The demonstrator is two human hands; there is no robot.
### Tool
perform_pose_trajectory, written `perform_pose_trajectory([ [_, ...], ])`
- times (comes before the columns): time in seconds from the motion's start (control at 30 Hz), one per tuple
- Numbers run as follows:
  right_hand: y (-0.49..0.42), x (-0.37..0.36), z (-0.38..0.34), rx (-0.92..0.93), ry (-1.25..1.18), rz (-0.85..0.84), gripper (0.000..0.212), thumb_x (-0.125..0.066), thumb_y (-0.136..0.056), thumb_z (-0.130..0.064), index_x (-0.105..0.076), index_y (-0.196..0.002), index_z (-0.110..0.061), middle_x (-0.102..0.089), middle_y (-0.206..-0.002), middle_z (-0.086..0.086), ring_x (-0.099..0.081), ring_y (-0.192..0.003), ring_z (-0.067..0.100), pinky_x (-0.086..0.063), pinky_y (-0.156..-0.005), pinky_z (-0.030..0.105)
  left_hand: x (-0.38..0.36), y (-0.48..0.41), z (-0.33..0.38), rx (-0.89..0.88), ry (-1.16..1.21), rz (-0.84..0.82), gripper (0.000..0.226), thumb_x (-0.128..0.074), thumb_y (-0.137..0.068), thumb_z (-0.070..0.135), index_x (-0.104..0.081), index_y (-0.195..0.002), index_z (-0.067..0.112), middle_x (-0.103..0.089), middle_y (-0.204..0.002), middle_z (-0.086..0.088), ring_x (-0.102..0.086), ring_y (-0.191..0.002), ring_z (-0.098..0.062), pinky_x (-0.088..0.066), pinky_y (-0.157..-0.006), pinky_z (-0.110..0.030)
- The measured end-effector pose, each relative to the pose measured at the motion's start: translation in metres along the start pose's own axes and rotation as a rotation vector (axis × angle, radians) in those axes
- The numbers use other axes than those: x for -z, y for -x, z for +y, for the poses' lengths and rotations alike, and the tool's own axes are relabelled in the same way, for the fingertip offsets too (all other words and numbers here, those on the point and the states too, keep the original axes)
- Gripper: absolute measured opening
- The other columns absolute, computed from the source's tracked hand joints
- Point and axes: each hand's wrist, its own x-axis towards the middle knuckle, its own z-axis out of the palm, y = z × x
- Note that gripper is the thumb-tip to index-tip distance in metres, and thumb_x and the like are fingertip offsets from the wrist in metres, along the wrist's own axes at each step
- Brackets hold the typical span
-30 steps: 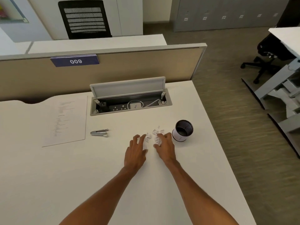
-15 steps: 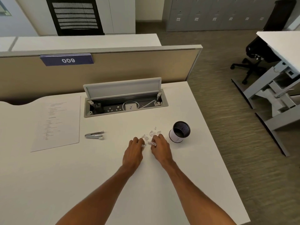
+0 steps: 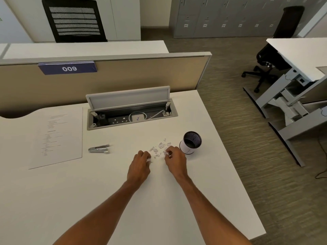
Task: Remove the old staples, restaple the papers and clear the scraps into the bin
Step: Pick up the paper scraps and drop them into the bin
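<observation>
Left hand (image 3: 139,164): palm down on the desk (image 3: 70,200), knuckles up, fingers curled under. A bit of white paper shows at its fingertips, pinched. Forearm enters from the lower left.

Right hand (image 3: 176,160): same pose, fingers curled, and it pinches a small white clump at the fingertips. Forearm enters from the lower right. The hands are near each other but do not touch.

Scraps (image 3: 160,147): loose white bits on the desk between and just beyond the two hands, spread toward the bin (image 3: 186,149).

Layout, left to right: the papers (image 3: 58,137) lie flat near the left side, well apart from the hands. A small metal tool (image 3: 99,149) lies just right of the papers. Bare desk runs from the tool to the left hand. The bin, a dark mesh cup with a white band, stands upright just beside the right hand. Bare desk separates the bin from the right desk edge.

Surface and room: white desk, cable tray (image 3: 132,119) with its lid raised behind the scraps, tan divider with tag 009 (image 3: 67,68), carpet floor and another desk at right.
</observation>
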Motion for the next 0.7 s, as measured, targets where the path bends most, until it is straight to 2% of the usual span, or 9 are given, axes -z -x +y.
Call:
perform_pose_trajectory([
  [0.13, -0.009, 0.02, -0.01, 0.059, -0.072, 0.081, 0.013, -0.07, -0.093, -0.003, -0.073, -0.096, -0.015, -0.071, -0.095, 0.0, -0.067, -0.081, 0.015, -0.061, -0.074, 0.035, 0.0, 0.003, -0.001, -0.021, 0.02, 0.02, 0.011, -0.058, -0.109, 0.011, -0.068, -0.113, 0.013, -0.063, -0.115, -0.007, -0.062, -0.101, -0.032, -0.056, -0.075, -0.041],
  [0.3, -0.035, 0.073, -0.025, 0.123, -0.131, 0.288, 0.014, -0.069, -0.095, -0.001, -0.074, -0.092, -0.014, -0.072, -0.09, -0.002, -0.067, -0.077, 0.011, -0.052, -0.068, 0.017, 0.001, 0.004, -0.002, -0.004, 0.05, -0.001, 0.013, -0.055, -0.111, 0.015, -0.068, -0.113, 0.017, -0.062, -0.118, -0.002, -0.06, -0.105, -0.028, -0.057, -0.079, -0.044],
  [0.37, -0.047, 0.094, -0.019, 0.08, -0.053, 0.308, 0.013, -0.069, -0.095, -0.003, -0.074, -0.094, -0.015, -0.071, -0.093, -0.001, -0.067, -0.078, 0.014, -0.052, -0.069, 0.022, 0.0, 0.004, -0.003, -0.008, 0.068, -0.001, 0.01, -0.06, -0.11, 0.016, -0.069, -0.112, 0.018, -0.061, -0.116, 0.0, -0.06, -0.103, -0.026, -0.057, -0.08, -0.043],
  [0.47, -0.063, 0.112, -0.003, 0.012, 0.168, 0.211, 0.011, -0.068, -0.095, -0.003, -0.074, -0.099, -0.012, -0.071, -0.101, 0.006, -0.066, -0.088, 0.024, -0.046, -0.072, 0.03, -0.001, 0.003, -0.002, 0.006, 0.092, -0.001, 0.006, -0.071, -0.106, 0.014, -0.072, -0.108, 0.02, -0.062, -0.112, 0.003, -0.062, -0.097, -0.023, -0.057, -0.078, -0.041],
  [0.57, -0.071, 0.117, 0.005, 0.033, 0.37, 0.054, 0.013, -0.069, -0.093, -0.002, -0.075, -0.104, -0.008, -0.072, -0.105, 0.013, -0.069, -0.094, 0.033, -0.043, -0.071, 0.031, -0.003, -0.001, 0.004, 0.023, 0.096, -0.009, 0.011, -0.069, -0.104, 0.007, -0.072, -0.104, 0.018, -0.063, -0.108, 0.003, -0.064, -0.09, -0.024, -0.056, -0.075, -0.04],
  [0.7, -0.072, 0.114, 0.006, 0.039, 0.424, -0.008, 0.017, -0.068, -0.09, 0.0, -0.075, -0.104, -0.007, -0.076, -0.103, 0.013, -0.07, -0.094, 0.035, -0.047, -0.069, 0.033, -0.005, -0.006, 0.014, 0.027, 0.099, -0.025, 0.014, -0.069, -0.102, 0.003, -0.074, -0.101, 0.017, -0.066, -0.105, 0.004, -0.065, -0.088, -0.023, -0.054, -0.075, -0.037],
])
